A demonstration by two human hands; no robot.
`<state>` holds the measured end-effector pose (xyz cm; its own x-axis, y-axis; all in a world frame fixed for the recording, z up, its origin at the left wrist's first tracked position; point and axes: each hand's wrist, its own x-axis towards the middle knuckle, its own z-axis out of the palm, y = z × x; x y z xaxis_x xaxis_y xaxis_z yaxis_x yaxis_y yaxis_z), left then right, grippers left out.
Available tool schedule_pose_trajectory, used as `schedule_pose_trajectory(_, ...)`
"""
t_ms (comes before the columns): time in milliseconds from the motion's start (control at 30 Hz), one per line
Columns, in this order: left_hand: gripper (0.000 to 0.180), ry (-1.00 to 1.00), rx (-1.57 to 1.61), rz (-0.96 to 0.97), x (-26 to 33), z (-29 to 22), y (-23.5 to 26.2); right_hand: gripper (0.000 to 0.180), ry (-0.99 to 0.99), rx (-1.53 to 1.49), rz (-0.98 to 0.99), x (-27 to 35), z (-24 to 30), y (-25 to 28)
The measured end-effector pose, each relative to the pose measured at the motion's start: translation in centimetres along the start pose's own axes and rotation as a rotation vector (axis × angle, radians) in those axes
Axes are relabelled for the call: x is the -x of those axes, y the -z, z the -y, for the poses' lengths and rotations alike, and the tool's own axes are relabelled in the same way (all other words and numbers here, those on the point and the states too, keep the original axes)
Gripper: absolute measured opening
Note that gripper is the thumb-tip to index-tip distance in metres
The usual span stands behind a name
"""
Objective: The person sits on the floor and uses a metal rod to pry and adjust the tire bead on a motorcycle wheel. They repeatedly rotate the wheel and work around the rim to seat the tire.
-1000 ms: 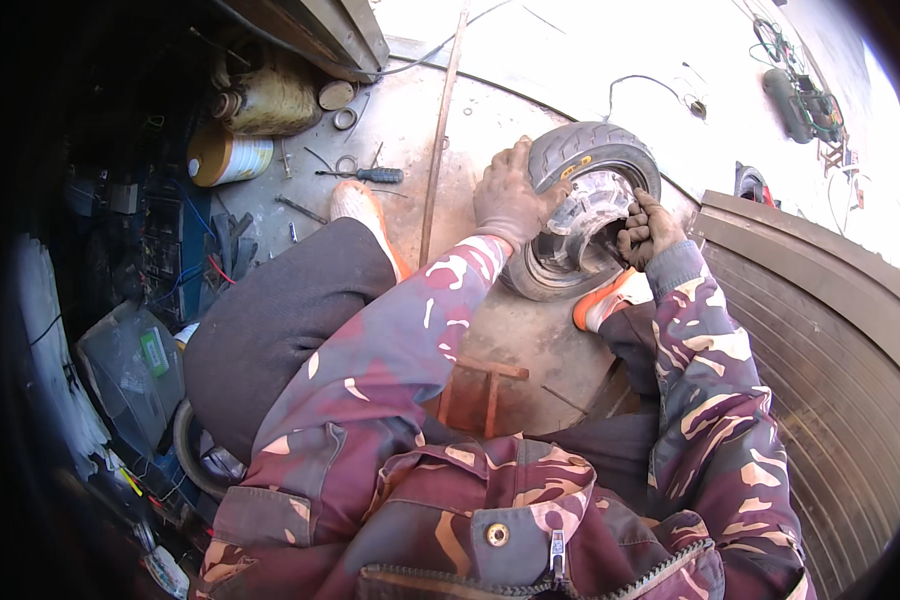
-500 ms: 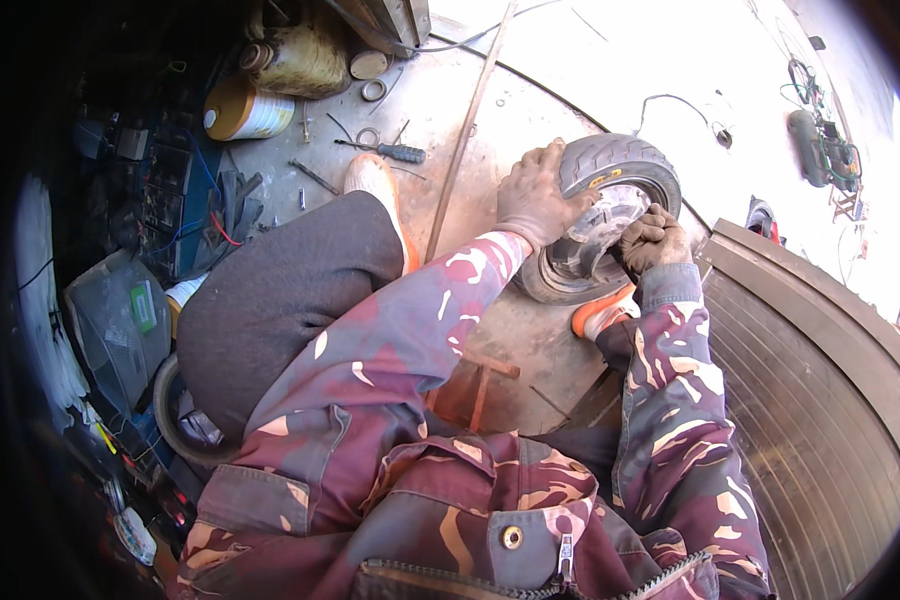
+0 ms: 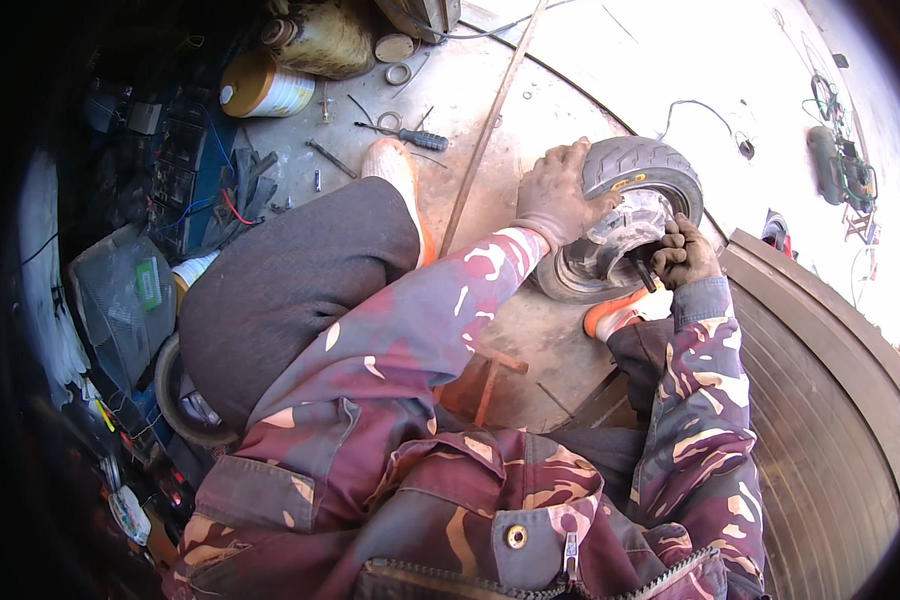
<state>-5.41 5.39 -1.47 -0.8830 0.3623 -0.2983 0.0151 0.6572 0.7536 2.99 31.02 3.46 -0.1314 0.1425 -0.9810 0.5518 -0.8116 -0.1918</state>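
A small wheel (image 3: pixel 625 225) with a black treaded tyre and a dull metal hub leans between my legs, tilted. My left hand (image 3: pixel 560 200) is clamped on its left side, fingers over the tread and thumb reaching onto the sidewall near the hub. At the hub's right edge, my right hand (image 3: pixel 685 255) has its fingers curled in. A short dark rod-like piece (image 3: pixel 646 272) shows just below those fingers, beside the hub. Whether the fingers grip it or something else, I cannot make out.
A screwdriver (image 3: pixel 405 134), a metal ring (image 3: pixel 398 73) and a long thin bar (image 3: pixel 492 120) lie on the floor ahead. Bottles (image 3: pixel 270 88) and boxes crowd the left. A ribbed brown panel (image 3: pixel 820 370) stands at the right; a compressor-like machine (image 3: pixel 835 165) is farther off.
The whole scene has shifted slightly right in the view. My right hand's fingers have turned at the hub, and the dark rod-like piece now shows beneath them. My left hand keeps its hold.
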Motion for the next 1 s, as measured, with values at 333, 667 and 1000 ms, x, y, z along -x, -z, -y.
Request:
schedule_pose_trajectory(333,0.094,-0.027,0.0,-0.046,0.1,-0.1,-0.3,0.047,0.936,1.893,-0.197,-0.4,2.1,1.4)
schedule_pose_trajectory(667,0.094,-0.004,-0.007,-0.024,0.1,-0.2,-0.4,0.07,0.366,1.16,-0.033,0.6,2.4,0.4)
schedule_pose_trajectory(1000,0.095,0.01,-0.027,0.0,0.0,-0.1,0.0,0.042,0.335,1.055,-0.066,-0.5,1.8,1.1)
